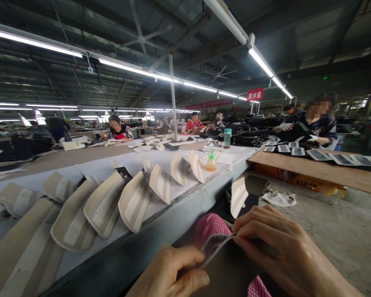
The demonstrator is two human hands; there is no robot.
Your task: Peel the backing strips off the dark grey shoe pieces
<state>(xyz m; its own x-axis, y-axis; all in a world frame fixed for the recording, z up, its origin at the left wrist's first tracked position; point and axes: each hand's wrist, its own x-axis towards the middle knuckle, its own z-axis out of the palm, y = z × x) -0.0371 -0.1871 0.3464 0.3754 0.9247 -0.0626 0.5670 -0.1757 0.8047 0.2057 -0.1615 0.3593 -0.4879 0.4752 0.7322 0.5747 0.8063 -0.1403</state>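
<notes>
A thin, greyish-white curved strip (215, 248) is stretched between my two hands in front of my lap; its exact kind cannot be made out. My left hand (179, 268) pinches its near end between thumb and fingers. At the far end, my right hand (275, 239) has thumb and fingertips closed on it. Just beyond lies red-and-white checked cloth (212, 222). A curved cream piece (238, 197) with a paler band stands past my right fingers. Rows of similar curved cream panels (136, 202) rest on the white-covered table to the left.
The table edge (185, 216) runs diagonally beside my hands. On it stand a squeeze bottle (210, 162) with a green nozzle and a blue-lidded drink bottle (227, 139). A crumpled white cloth (278, 197) lies at right. A co-worker (320, 121) is at the wooden bench (315, 167).
</notes>
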